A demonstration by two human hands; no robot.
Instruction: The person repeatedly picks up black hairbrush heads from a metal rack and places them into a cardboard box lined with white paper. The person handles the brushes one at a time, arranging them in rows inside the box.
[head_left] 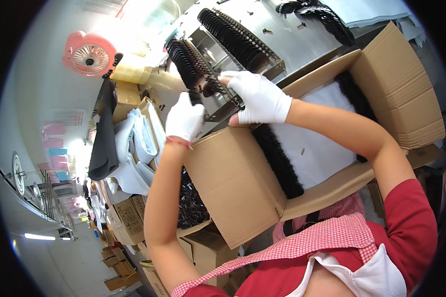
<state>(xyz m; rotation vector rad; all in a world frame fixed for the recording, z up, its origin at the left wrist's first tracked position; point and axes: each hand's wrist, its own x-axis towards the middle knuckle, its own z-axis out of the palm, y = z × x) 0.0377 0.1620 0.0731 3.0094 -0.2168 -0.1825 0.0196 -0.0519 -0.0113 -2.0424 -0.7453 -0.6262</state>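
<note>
Both my hands wear white gloves and are over a metal rack (225,110) at the upper middle. My left hand (184,118) is closed around a small black piece (195,97) at the rack's near end; its exact kind is hard to make out. My right hand (262,96) grips the rack's near end, bare fingertips on the metal. A row of thin black pieces (182,62) stands closely packed along the rack. Beside it, a second row of black pieces (228,39) fills another part of the rack.
Below my hands, an opened cardboard box (238,185) holds a white sheet (309,133) between black fuzzy strips (277,163). Dark loose pieces (191,203) lie left of it. A pink fan (90,53), tape rolls (131,69) and a black bundle (327,20) are farther off.
</note>
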